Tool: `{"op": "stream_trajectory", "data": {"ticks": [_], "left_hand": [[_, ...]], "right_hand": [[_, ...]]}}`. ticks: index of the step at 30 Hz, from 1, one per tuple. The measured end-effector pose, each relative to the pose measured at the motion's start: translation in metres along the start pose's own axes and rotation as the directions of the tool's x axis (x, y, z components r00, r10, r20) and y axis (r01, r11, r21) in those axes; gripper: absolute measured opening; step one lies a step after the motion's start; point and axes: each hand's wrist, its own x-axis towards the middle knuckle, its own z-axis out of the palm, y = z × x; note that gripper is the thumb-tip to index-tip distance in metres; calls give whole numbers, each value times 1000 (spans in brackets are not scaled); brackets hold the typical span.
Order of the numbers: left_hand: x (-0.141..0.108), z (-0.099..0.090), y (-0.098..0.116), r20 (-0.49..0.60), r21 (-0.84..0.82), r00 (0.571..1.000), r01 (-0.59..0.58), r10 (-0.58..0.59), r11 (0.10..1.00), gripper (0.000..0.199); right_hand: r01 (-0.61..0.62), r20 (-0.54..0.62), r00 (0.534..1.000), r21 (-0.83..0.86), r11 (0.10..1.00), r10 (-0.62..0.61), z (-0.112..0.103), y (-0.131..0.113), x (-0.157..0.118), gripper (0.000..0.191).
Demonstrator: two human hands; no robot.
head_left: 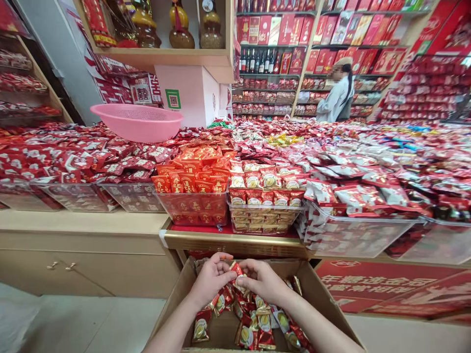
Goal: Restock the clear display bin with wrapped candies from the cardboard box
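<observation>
Between my two hands, above an open cardboard box [172, 305], is a small red and gold packet [237, 272]. My left hand [212, 278] pinches its left side, thumb against the wrapper. On the other side, my right hand [262, 280] holds the packet with thumb and fingers. Several loose packets of the same look [247, 336] lie in the box below, partly hidden by my forearms. Straight ahead on the counter stands a clear bin [265, 211] with rows of similar durian packets.
Clear bins of orange-red packets [195, 210] and red-white packets [358, 235] flank the durian bin. A pink basket [138, 122] rests on the heap at the left. Across the counter stands a person [335, 95] in a cap. The counter's gold edge [235, 243] runs just beyond the box.
</observation>
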Motion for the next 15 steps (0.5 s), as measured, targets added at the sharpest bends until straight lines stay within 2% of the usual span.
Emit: {"op": "stream_trajectory", "data": {"ticks": [3,5,8,10,12,13,15], "left_hand": [[-3,-1,5,-19,-112,998,52,-55,992,32],[-4,-3,9,-67,-170,994,73,-85,983,31],[-3,-7,10,-115,-147,988,88,-106,985,28],[-2,-8,8,-110,-93,989,92,-102,991,27],[-1,-7,5,-82,-45,992,87,-91,995,26],[-1,-7,4,-68,-28,994,82,-84,996,26],[-1,-5,3,-58,-11,996,71,-71,997,26]], "right_hand": [[12,-32,999,-135,991,-17,-11,-32,-6,10],[48,-65,996,-157,986,-59,-33,-64,-9,10],[155,-153,971,-185,970,-184,-91,-116,0,16],[176,-289,925,-253,951,-248,-138,-141,17,21],[113,-405,874,-370,922,-270,-179,-153,38,20],[58,-434,864,-419,906,-256,-196,-154,49,20],[-30,-441,878,-434,900,-184,-218,-148,67,22]]}}
